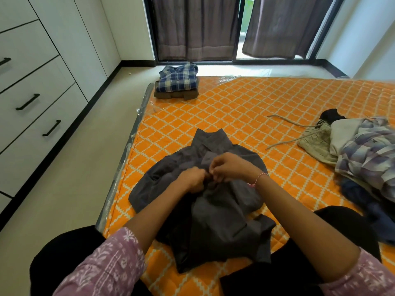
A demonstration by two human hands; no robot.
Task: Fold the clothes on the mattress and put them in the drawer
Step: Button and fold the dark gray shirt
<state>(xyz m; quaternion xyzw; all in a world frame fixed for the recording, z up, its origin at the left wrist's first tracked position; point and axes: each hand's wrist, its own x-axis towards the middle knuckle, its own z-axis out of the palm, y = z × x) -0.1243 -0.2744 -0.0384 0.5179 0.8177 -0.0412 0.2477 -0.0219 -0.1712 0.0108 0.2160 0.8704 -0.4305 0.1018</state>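
1. While two folded garments, a plaid shirt [177, 77] on a brown one [175, 94], sit stacked at the mattress [245, 107] corner, the task looks partly done.
2. The left hand [192, 180] and right hand [228, 167] pinch the grey shirt [213, 210] front with curled fingers, seemingly at a button; it lies unfolded mid-mattress.
3. A pile [359, 154] on the right awaits folding.
4. The drawers [32, 103] are closed; nothing seems stowed yet.

soft daylight from the window [243, 28], edges bowed, hands slightly blurred.
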